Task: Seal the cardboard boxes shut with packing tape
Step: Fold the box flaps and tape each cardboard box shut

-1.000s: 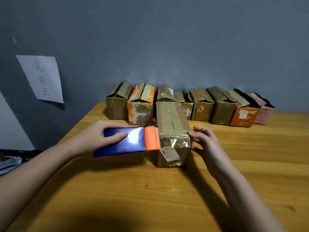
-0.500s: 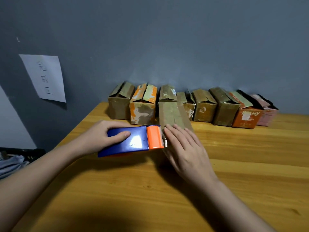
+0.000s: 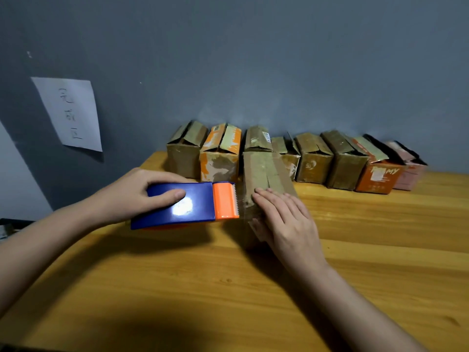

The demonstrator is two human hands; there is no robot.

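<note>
since a second ago the right hand (image 3: 286, 219) has gone from the box (image 3: 266, 174) side to lie flat on top, mid desk (image 3: 228, 288). left hand (image 3: 142, 194) grips the dispenser (image 3: 187, 204) beside it. press firmly while tearing tape.

A handwritten paper note (image 3: 69, 113) hangs on the grey wall (image 3: 253, 59), above a wooden table (image 3: 177, 288).
</note>
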